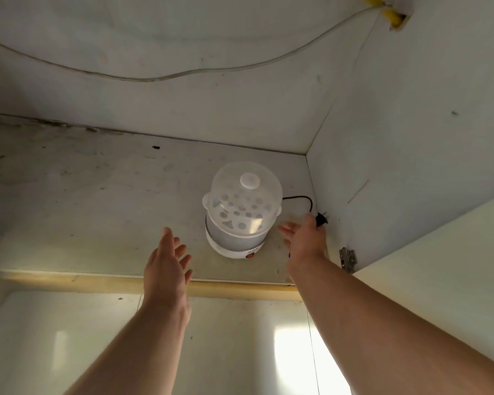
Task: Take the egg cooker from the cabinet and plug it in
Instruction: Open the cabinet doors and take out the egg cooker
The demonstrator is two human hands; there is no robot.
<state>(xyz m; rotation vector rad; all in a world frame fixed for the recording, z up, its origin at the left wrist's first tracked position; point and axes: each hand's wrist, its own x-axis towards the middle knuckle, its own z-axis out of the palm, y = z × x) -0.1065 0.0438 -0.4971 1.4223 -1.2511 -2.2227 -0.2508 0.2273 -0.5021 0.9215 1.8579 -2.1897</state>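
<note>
The egg cooker (241,212) stands on the cabinet shelf (97,201) near the right wall; it has a white base, a red switch at the front and a clear domed lid over holed trays. Its black cord (300,197) loops from its right side to a black plug (322,219) lying by the wall. My right hand (304,238) is raised just right of the cooker with fingers stretched toward it, and the plug sits right beside the thumb. My left hand (167,260) reaches up with straight, spread fingers, below and left of the cooker and apart from it.
The cabinet's right wall (397,138) and its open door (439,252) with a metal hinge (347,259) close in the right side. A pale cable (154,78) hangs across the back panel. The shelf's wooden front edge (97,283) runs below my hands.
</note>
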